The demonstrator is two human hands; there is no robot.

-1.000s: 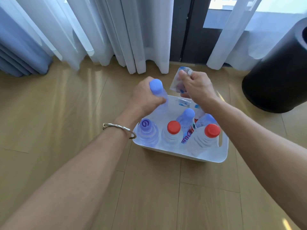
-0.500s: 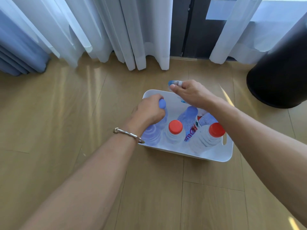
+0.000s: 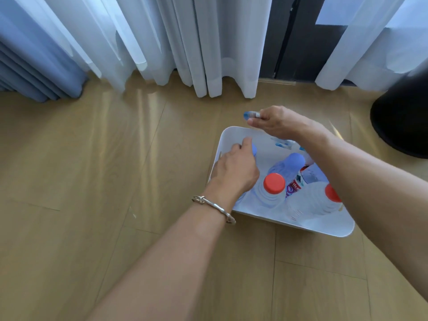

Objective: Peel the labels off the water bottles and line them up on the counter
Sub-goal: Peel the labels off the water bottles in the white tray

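Nearest: two bare forearms reach in from the bottom edge. A silver bracelet sits on the left wrist. A wood-plank floor lies under everything.

Just past that wrist, a white plastic tub stands on the floor. The left hand is down inside its left side, fingers curled round the top of a blue-capped water bottle. Only the cap shows, poking out beyond the knuckles; the hand hides the body.

Right of those fingers, close by, a red-capped bottle stands upright with a ribbed clear body. Just beyond it a second blue-capped bottle tilts. A red-and-purple printed label shows beside it; cannot tell which bottle wears it. Another red-capped bottle is at the tub's right side, half covered by the right forearm, which crosses over that corner.

At the far end of the tub floor, loose label scraps lie below the right hand's fingers.

The right hand hovers over the tub's far rim. Thumb and fingertips pinch a crumpled peeled label, blue and white, which sticks out left of the fingertips.

Farther back, sheer white curtains hang to the floor, with a blue curtain at far left. A dark door frame shows between the sheers. A black round object sits at the right edge, well apart from the right hand.
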